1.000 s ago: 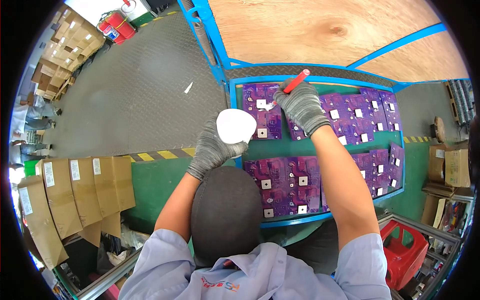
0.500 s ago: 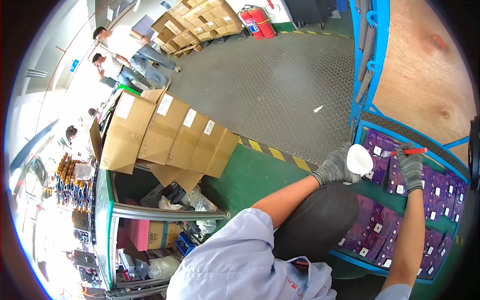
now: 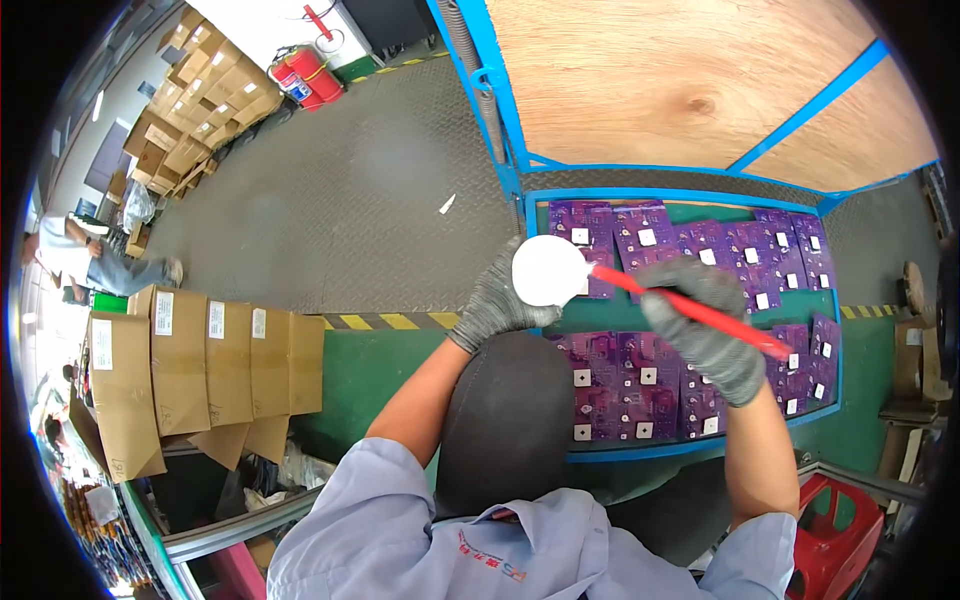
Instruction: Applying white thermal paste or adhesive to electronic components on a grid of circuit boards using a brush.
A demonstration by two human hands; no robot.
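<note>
My left hand [image 3: 497, 300], in a grey knit glove, is closed around a round white container [image 3: 548, 265], held at the left end of a blue-framed tray [image 3: 836, 380]. My right hand [image 3: 698, 325], also gloved, grips a long red-handled brush [image 3: 735, 325], whose pale tip touches the container's right rim. Rows of purple circuit boards [image 3: 648, 387] with white square parts lie on the tray's green surface beneath my hands, some partly hidden by my right hand and forearm.
A plywood panel [image 3: 660, 70] in a blue frame with springs stands behind the tray. Cardboard boxes [image 3: 227, 361] sit at left, more are stacked [image 3: 220, 95] near red fire extinguishers [image 3: 305, 78]. A person [image 3: 80, 255] is at far left. A red plastic object [image 3: 830, 530] lies lower right.
My right hand has moved from over the boards toward me, bringing the brush tip to the container; the brush handle now slants down to the right. The camera view swung left and back.
</note>
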